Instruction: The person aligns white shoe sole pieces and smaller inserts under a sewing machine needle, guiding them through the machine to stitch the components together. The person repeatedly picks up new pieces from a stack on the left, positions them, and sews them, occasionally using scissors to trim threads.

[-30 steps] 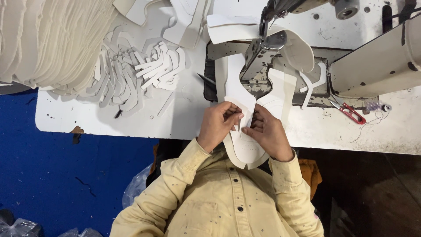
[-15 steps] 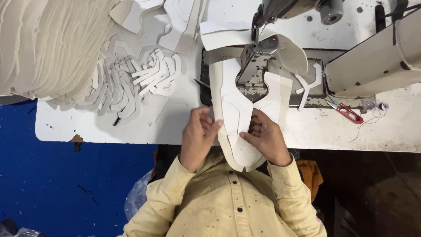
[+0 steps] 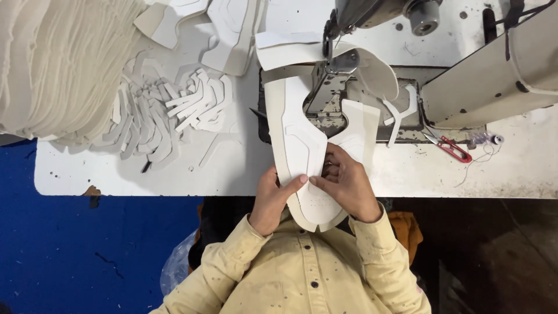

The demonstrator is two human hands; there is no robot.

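Starting at your left, a stack of cut pieces (image 3: 64,64) and loose white strips (image 3: 174,110) wait on the desk (image 3: 116,174), within reach. Your left hand (image 3: 272,200) and right hand (image 3: 346,186) both pinch the white shoe upper (image 3: 302,145), keeping its layered panels flat and aligned. It runs from the desk edge up under the sewing machine (image 3: 465,75); red snips (image 3: 450,148) lie to the right.

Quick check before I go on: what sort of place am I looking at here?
Most likely a shoe-stitching workshop. An industrial sewing machine sits on the white table, both hands hold a white shoe upper, and stacks of cut pieces lie beside it.
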